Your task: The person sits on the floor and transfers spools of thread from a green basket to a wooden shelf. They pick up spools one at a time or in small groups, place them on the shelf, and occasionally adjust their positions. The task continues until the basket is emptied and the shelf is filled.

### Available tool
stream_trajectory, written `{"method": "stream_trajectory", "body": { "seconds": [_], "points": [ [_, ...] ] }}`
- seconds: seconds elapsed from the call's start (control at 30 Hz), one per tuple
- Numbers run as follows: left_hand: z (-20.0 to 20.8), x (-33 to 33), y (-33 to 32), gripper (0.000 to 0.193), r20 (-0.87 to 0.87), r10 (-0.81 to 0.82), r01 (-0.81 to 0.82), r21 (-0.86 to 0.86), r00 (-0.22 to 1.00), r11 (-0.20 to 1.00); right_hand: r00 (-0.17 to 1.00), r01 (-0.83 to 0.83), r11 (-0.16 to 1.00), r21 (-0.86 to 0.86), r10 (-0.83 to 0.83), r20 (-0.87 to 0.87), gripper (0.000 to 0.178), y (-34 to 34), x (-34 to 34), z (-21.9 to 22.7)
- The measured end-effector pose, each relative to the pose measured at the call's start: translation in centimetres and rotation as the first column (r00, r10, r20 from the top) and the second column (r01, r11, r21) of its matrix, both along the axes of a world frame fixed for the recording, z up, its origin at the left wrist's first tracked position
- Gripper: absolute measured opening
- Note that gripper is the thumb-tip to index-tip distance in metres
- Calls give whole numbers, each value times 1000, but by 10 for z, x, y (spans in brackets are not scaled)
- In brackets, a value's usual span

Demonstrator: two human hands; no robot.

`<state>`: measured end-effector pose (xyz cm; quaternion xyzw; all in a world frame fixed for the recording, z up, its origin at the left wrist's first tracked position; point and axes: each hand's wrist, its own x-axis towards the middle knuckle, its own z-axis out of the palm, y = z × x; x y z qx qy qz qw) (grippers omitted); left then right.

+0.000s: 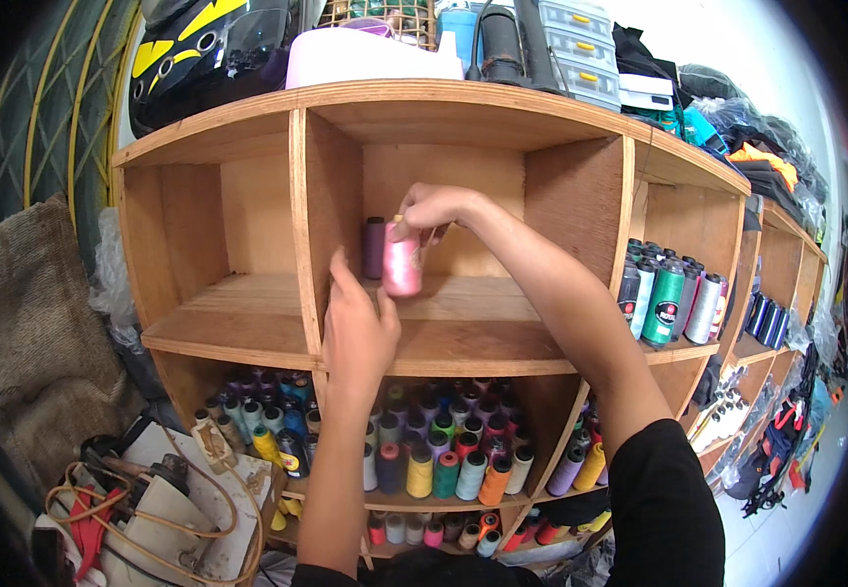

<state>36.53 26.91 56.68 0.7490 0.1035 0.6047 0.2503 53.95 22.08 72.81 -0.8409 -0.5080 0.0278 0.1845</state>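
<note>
A pink thread spool (402,262) hangs upright from my right hand (435,213), whose fingers pinch its top. It is inside the middle upper compartment of a wooden shelf (443,347). Just behind and left of it, a purple thread spool (374,247) stands against the compartment's left wall. My left hand (360,318) is raised in front of the shelf divider, below and left of the pink spool. Its fingers are spread and hold nothing.
Many coloured thread spools (443,474) fill the lower compartments. More spools (664,303) stand in the upper right compartment. On top are a dark helmet (213,59) and small drawers (580,49). A sewing machine (155,509) is at the lower left.
</note>
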Motion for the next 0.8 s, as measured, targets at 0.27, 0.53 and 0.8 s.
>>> {"method": "stream_trajectory", "body": {
  "seconds": [0.27,0.53,0.8],
  "points": [
    [-2,-3,-1,39,-148,84,-80,34,985,996,896,327,940,95,-340,285,25,42,39,-21],
    [-6,2,3,33,-190,96,-78,97,977,992,923,316,929,192,-348,162,17,65,69,-30],
    [-10,0,7,30,-167,112,-93,119,980,989,917,331,933,144,-354,186,24,81,86,-44]
  ]
}}
